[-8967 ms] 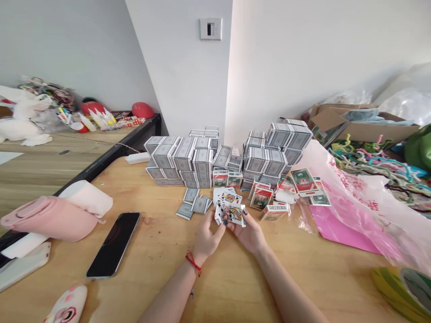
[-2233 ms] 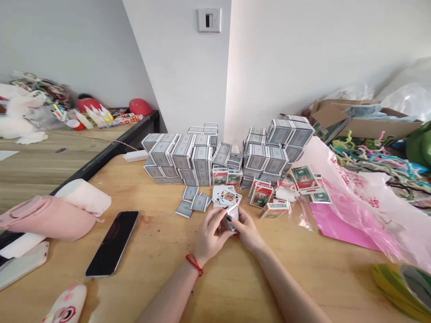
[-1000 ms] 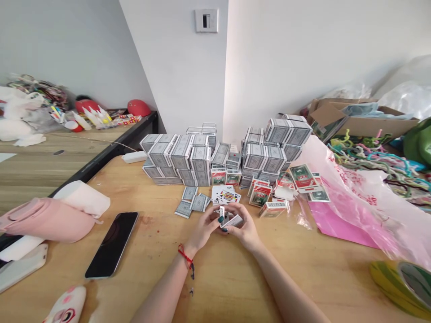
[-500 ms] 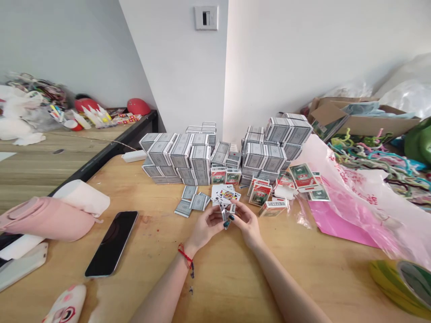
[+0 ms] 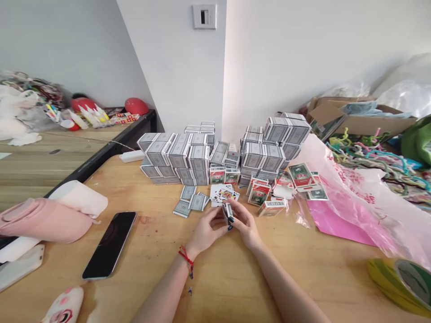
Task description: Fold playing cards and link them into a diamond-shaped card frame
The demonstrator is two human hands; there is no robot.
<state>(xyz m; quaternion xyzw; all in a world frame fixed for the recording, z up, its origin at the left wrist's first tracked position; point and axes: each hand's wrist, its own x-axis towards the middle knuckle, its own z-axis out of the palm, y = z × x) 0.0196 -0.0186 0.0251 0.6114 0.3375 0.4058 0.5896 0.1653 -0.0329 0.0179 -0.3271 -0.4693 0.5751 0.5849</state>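
Note:
My left hand (image 5: 205, 231) and my right hand (image 5: 244, 223) meet over the wooden table (image 5: 215, 273), both closed around a small stack of playing cards (image 5: 227, 211) held on edge between them. Just beyond the hands lie loose face-up cards (image 5: 223, 193) and a few face-down cards (image 5: 191, 204). Behind those stand stacked grey-patterned card packs (image 5: 183, 157) and a second stack (image 5: 274, 146). Green and red card boxes (image 5: 266, 195) lie scattered to the right of the hands.
A black phone (image 5: 110, 244) lies at the left, beside a pink pouch (image 5: 47, 220) and a white roll. A pink plastic bag (image 5: 353, 202) spreads at the right, with coloured cords and a cardboard box (image 5: 357, 121) behind. A yellow-green tape roll (image 5: 400, 285) sits bottom right.
The fanned cards I held earlier have been gathered into a compact stack, now turned on edge between both hands. The hands stayed in the same spot on the table.

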